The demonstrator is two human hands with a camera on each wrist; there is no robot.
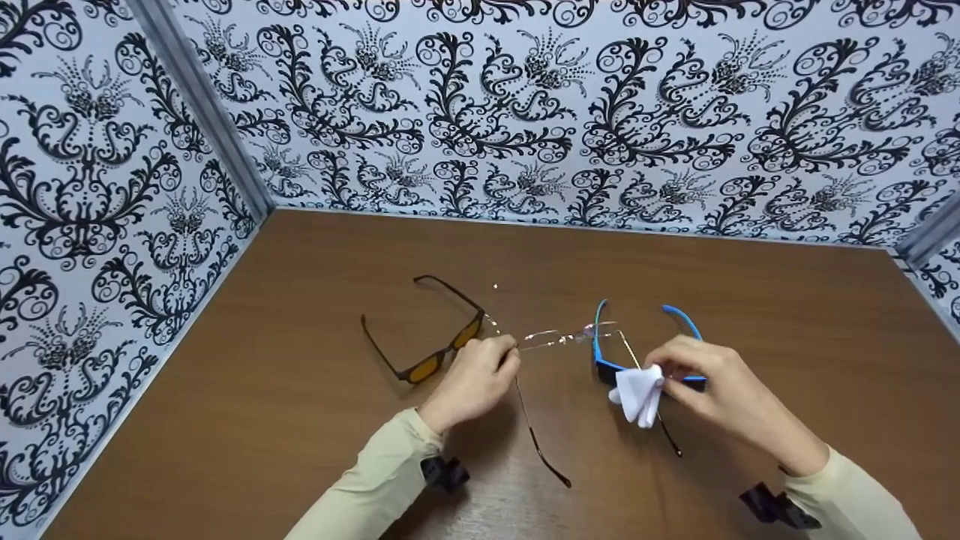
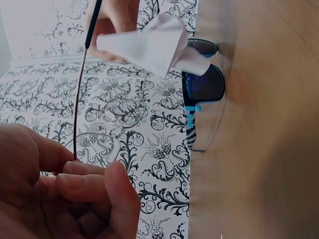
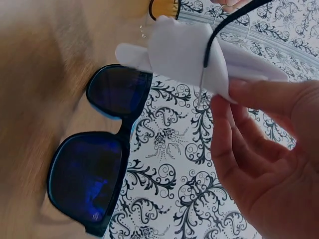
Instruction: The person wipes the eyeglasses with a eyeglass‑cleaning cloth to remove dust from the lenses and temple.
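Observation:
Clear thin-rimmed eyeglasses (image 1: 532, 429) hang above the table with their dark-tipped temples pointing toward me. My left hand (image 1: 469, 379) pinches them at one end of the frame, near the hinge; the left wrist view shows the temple (image 2: 77, 107) rising from between thumb and fingers. Between thumb and fingertips, my right hand (image 1: 724, 386) holds a folded white cloth (image 1: 637, 394). The cloth overlaps the other temple, whose dark end (image 3: 227, 22) crosses it in the right wrist view. Whether the cloth wraps that temple, I cannot tell.
Blue-and-black sunglasses (image 1: 597, 349) stand on the brown table (image 1: 315, 450) just beyond the right hand. Dark glasses with orange lenses (image 1: 425, 369) lie beside the left hand. Patterned white panels (image 1: 510, 112) border the table at the back and sides.

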